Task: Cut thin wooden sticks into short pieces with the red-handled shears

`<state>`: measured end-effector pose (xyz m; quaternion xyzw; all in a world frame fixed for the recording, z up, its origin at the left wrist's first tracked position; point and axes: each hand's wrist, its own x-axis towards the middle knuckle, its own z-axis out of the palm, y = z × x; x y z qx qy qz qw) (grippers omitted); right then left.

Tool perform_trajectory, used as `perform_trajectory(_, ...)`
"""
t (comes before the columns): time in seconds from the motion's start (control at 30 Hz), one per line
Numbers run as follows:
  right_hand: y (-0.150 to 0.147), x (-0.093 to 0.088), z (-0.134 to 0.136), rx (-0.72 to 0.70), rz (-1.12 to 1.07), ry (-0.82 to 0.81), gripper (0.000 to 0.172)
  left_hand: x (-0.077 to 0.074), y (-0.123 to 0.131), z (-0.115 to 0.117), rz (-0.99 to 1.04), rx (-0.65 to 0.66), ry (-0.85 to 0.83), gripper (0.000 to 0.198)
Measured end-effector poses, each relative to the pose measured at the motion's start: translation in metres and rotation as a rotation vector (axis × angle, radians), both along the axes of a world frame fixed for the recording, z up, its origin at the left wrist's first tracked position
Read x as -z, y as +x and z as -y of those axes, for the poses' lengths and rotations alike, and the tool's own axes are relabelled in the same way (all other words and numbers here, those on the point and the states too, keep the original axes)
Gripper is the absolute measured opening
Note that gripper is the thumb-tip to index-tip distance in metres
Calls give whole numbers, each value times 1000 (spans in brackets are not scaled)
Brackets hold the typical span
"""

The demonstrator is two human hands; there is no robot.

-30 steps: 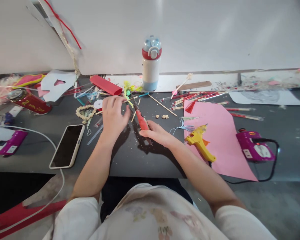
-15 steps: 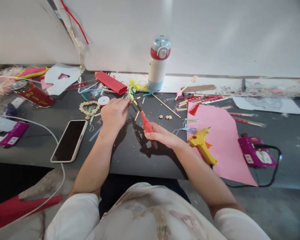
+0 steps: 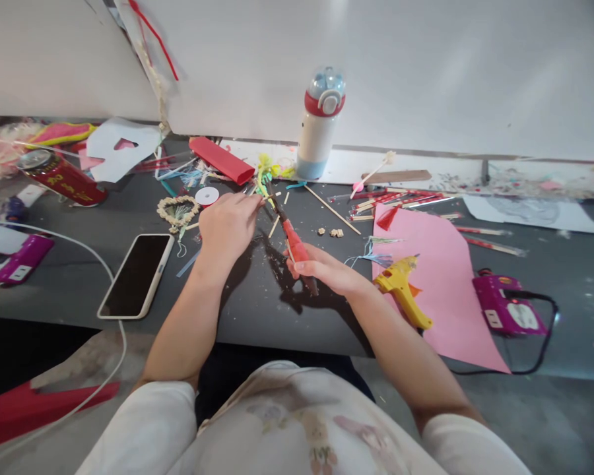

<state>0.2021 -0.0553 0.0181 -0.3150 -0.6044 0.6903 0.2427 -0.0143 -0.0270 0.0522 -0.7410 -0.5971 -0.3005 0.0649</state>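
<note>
My right hand (image 3: pixel 321 270) is closed around the red handles of a pair of pliers or cutters (image 3: pixel 293 243), whose dark jaws point up-left toward a thin wooden stick (image 3: pixel 257 196). My left hand (image 3: pixel 226 224) pinches that stick near the jaws, fingers pressed together. A yellow-green tassel (image 3: pixel 264 170) lies just beyond the tool tip. Both hands hover over the dark table (image 3: pixel 257 297), which is speckled with small chips.
A phone (image 3: pixel 137 274) lies left of my left arm with a white cable (image 3: pixel 79 244). A yellow glue gun (image 3: pixel 402 289) rests on pink paper (image 3: pixel 440 277). A purple device (image 3: pixel 507 306), a water bottle (image 3: pixel 321 125), a red can (image 3: pixel 62 178), a tape roll (image 3: pixel 207 196) and scattered sticks (image 3: pixel 391 198) surround.
My left hand has slid toward the tool's jaws and now pinches the stick. The view has drifted slightly; my right hand keeps its hold on the red handles.
</note>
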Motion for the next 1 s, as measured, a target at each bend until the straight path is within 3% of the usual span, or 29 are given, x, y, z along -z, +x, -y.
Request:
perform_trajectory(0.27, -1, 9, -2, 13, -43, 0, 30, -3, 2, 2, -184, -58, -23, 38)
perform_trajectory(0.4, -3, 12, -5, -11, -72, -36, 32, -2, 4, 2, -218, -29, -65, 32)
perform_trajectory(0.77, -2, 14, -5, -47, -71, -10, 31, 0, -4, -4, -125, -43, -108, 30)
perform_trajectory(1.0, -2, 11, -3, -84, 3, 44, 30, -10, -18, -6, 28, 110, -265, 33)
